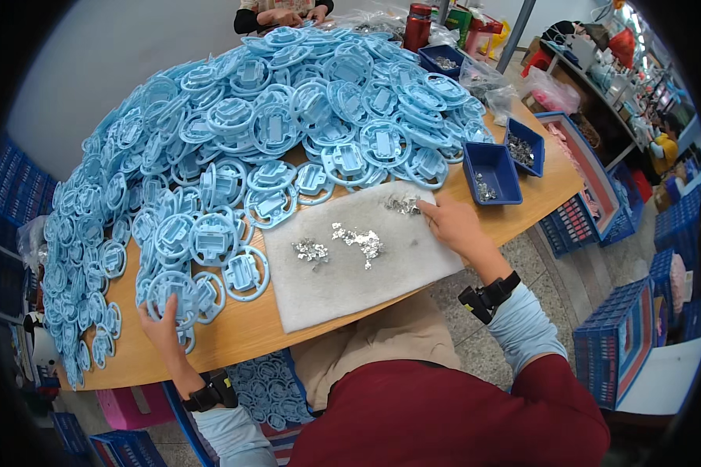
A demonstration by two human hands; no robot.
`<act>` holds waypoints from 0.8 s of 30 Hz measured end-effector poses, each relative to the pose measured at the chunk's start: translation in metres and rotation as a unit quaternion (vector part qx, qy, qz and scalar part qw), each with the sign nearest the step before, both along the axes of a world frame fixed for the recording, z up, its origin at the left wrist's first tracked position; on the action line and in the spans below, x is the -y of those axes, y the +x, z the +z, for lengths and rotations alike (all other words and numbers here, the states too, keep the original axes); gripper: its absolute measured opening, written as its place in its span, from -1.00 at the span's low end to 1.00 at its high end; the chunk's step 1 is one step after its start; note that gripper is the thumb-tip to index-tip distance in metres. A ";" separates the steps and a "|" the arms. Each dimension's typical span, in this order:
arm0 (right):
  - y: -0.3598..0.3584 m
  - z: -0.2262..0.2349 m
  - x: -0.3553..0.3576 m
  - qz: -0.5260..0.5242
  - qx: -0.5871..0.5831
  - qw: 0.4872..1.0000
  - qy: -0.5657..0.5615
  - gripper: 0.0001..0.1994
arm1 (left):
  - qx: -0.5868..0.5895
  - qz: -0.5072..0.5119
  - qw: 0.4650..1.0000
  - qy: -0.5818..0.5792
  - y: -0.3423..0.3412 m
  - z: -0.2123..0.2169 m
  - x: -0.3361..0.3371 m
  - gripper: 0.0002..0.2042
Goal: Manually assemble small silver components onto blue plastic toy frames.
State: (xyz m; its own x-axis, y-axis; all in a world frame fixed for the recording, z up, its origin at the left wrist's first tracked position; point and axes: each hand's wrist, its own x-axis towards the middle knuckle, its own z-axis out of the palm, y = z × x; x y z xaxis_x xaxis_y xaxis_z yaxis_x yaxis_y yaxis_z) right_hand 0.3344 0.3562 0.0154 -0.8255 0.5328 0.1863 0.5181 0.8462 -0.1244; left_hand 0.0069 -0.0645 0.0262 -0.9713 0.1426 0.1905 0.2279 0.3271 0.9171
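My left hand [160, 331] grips the lower rim of a light-blue plastic wheel-shaped part [181, 292], a ring with a boxy centre, at the near edge of the pile. Several similar parts lie around it. On the right, the fingers of my right hand [453, 223] are pinched together beside a small heap of shiny metal pieces [402, 205]; what lies between the fingertips is too small to make out. That heap is on a pale grey mat [327, 292], where a middle heap of metal pieces [364, 243] and a left one [310, 250] also lie.
A big pile of blue wheel-shaped parts [276, 128] covers much of the wooden table [541, 191]. Blue bins [494, 179] with metal pieces stand at the right. Crates [611, 335] line the floor on the right. Across the table are another person's hands [280, 16].
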 end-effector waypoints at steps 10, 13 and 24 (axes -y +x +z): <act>0.009 0.012 0.005 -0.001 0.116 0.991 -0.059 -0.54 | 0.177 -0.087 0.931 0.306 0.055 -0.002 -0.010 -0.61; 0.011 0.014 0.006 -0.021 0.102 0.990 -0.092 -0.55 | 0.276 -0.102 0.891 0.345 0.088 -0.017 -0.037 -0.61; 0.029 -0.001 0.030 -0.032 0.052 0.987 -0.150 -0.54 | 0.323 -0.117 0.921 0.186 0.141 -0.029 -0.085 -0.62</act>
State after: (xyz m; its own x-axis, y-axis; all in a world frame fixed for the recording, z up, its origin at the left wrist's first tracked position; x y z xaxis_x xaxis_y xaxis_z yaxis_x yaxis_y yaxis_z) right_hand 0.3632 0.3267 0.0146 -0.7951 0.6023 -0.0713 0.5919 0.7449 -0.3079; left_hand 0.1482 0.0200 -0.0024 -0.8499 0.4043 -0.3380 -0.3799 -0.0256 0.9247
